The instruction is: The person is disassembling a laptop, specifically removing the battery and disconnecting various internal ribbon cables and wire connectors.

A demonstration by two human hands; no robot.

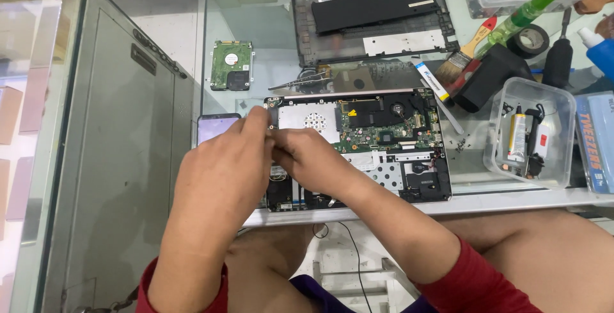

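Left hand (225, 159): hovering over the opened laptop (384, 146), fingertips pinching together – what they are holding, cannot tell.
Right hand (306, 156): meeting the left, fingers curled; grip hidden.
Laptop: lying on the glass table (256, 6), circuit board exposed.
Clear tub (529, 132): sitting right of laptop – holding a small tube and dark tools.
Hard drive (231, 64): resting apart, upper left.

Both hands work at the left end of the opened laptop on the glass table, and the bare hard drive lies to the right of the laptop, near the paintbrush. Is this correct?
Not quite. In the head view, the left hand and right hand do meet at the opened laptop's left end on the glass table, but the bare hard drive lies beyond its left end, far from the paintbrush.
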